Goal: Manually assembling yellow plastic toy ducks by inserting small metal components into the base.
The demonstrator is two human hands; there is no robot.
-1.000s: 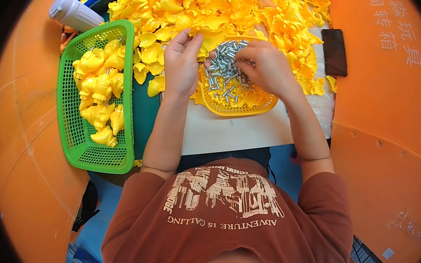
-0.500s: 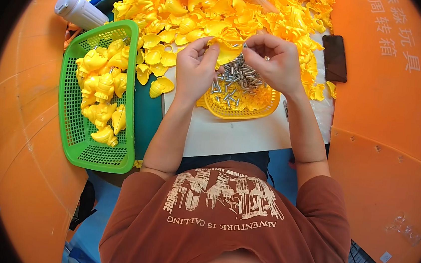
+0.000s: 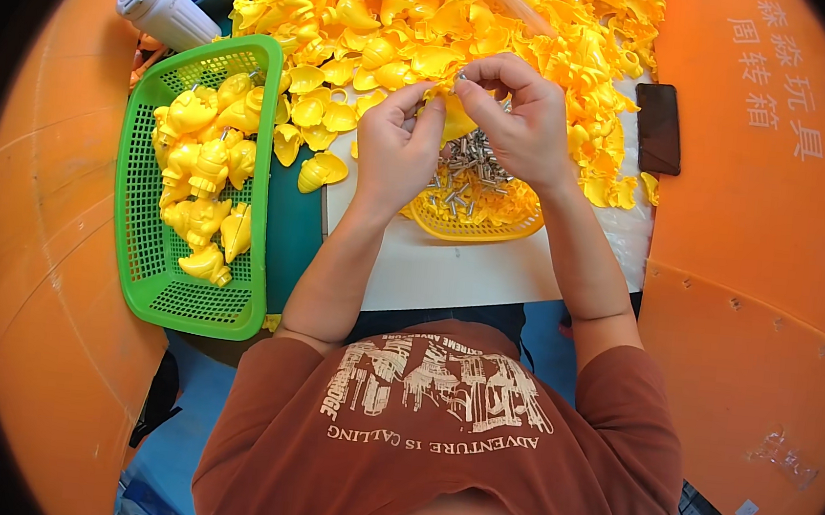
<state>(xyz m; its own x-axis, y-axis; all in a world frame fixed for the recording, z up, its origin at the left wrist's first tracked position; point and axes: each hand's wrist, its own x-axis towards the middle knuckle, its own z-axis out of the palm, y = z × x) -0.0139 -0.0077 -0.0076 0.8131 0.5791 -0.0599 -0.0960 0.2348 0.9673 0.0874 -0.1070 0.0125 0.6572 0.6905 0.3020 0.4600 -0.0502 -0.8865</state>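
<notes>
My left hand [image 3: 399, 145] pinches a yellow plastic shell piece [image 3: 457, 122] between thumb and fingers, raised over the front of the heap. Close against the shell's upper edge, my right hand [image 3: 515, 119] is closed in a pinch on a small metal pin [image 3: 462, 74], of which only the tip shows. Whether the pin sits in the shell cannot be made out. Below both hands stands a yellow basket [image 3: 473, 233] holding short metal pins [image 3: 469, 169] and small yellow pieces; my hands partly cover it.
A large heap of yellow shell pieces [image 3: 384, 20] spreads across the far table. At left, a green basket [image 3: 266, 196] contains several joined yellow figures [image 3: 209, 166]. Behind it lies a pale bottle [image 3: 174, 16]. A dark phone [image 3: 659, 129] rests by the orange panel [image 3: 759, 219] at right.
My right hand has moved a little left and up with the pin, closer to my left hand. The shell has turned in my left hand's grip.
</notes>
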